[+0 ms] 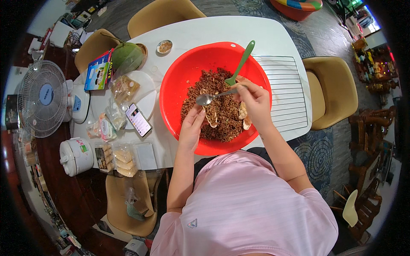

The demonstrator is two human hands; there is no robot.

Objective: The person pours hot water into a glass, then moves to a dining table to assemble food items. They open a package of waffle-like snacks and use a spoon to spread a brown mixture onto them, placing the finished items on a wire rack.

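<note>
A large red basin (168, 102) holds a heap of brown, crumbly mixture (228, 128). Over the heap, my left hand (192, 126) pinches a pale, boat-shaped shell (212, 117) with brown mixture in it. My right hand (255, 100) grips the handle of a metal spoon (206, 100), whose bowl is just above the shell's far end. More pale shell pieces (244, 116) lie below my right hand, at the basin's right side. Leaning on the far right rim is a green spatula (242, 62), its blade down in the mixture.
A wire rack (284, 91) lies right of the basin. To the left are a phone (138, 119), plastic bags (124, 88), clear food packs (124, 158), a rice cooker (77, 157), a green coconut (127, 56) and a small dish (164, 47). A fan (45, 98) stands far left; chairs (335, 91) surround the table.
</note>
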